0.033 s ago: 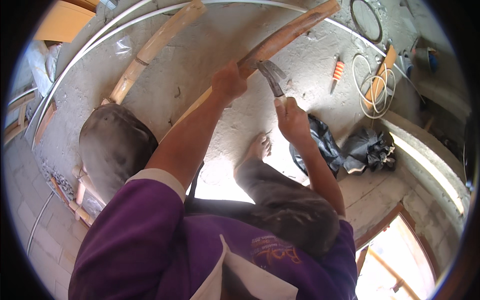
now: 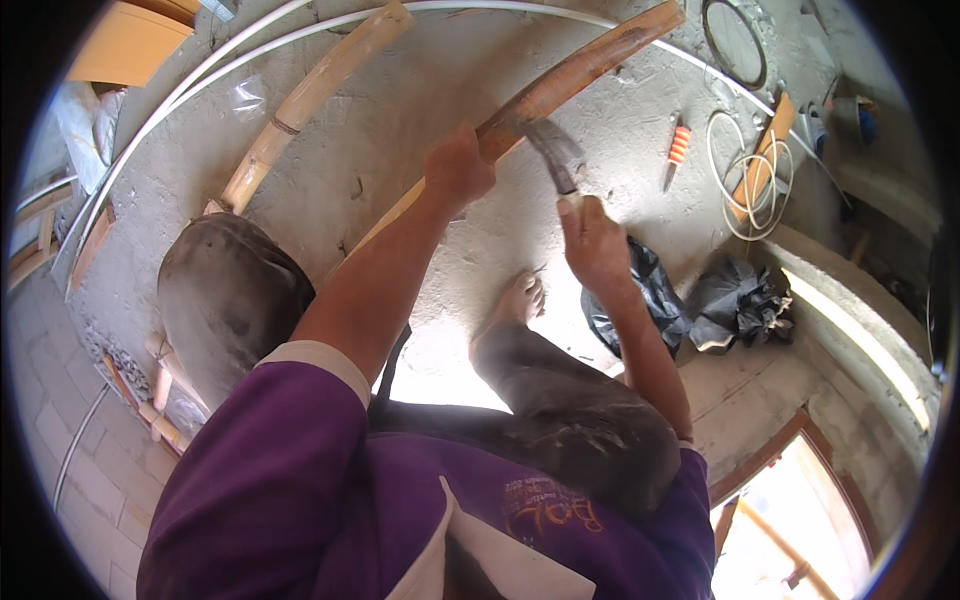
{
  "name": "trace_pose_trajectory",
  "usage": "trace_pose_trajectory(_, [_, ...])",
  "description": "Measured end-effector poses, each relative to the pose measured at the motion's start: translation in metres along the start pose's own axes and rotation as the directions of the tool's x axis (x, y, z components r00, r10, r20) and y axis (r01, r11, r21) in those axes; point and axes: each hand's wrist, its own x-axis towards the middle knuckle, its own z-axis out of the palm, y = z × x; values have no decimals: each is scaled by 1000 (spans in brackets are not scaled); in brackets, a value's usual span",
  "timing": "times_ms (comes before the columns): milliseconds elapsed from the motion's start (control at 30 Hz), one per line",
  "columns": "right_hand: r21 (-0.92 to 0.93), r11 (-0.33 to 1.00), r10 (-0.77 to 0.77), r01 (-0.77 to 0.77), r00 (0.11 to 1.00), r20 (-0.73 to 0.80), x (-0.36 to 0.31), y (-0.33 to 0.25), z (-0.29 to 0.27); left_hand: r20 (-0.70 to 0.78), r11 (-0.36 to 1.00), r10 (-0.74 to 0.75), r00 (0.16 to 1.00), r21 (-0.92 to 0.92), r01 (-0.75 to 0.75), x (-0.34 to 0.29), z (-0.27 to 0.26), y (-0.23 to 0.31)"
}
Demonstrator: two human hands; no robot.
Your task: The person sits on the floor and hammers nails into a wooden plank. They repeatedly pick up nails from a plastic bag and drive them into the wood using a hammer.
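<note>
My left hand (image 2: 460, 170) is closed around a long piece of split bamboo (image 2: 570, 78), its brown hollow side facing up. The bamboo slants from the far right down toward my left knee, partly hidden by my hand and forearm. In my right hand (image 2: 597, 245) I grip the handle of a claw hammer (image 2: 562, 178). Its metal head is smeared by motion. The head is right by the bamboo's near edge, just right of my left hand; whether they touch I cannot tell. My bare foot (image 2: 523, 297) rests on the floor below the hammer.
A bamboo pole (image 2: 300, 97) slants beyond my left knee. Right of the hammer lie a bladed tool with an orange-striped handle (image 2: 679, 146), a coiled pale cable (image 2: 715, 165) and black plastic bags (image 2: 738, 298). A long white pipe (image 2: 455, 5) curves along the far side.
The hammer and my right hand have shifted slightly to the right, and the hammer head is now more blurred. My left hand and the bamboo have hardly moved.
</note>
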Motion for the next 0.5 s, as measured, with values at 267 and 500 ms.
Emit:
trace_pose_trajectory(267, [-35,985,-170,168,984,-61,-6,27,35,23,1000,7,1000,-22,-7,0,4,5])
trace_pose_trajectory(500, [80,970,-211,231,955,-209,-24,20,15,79,999,-37,996,-22,38,-5,-8,7])
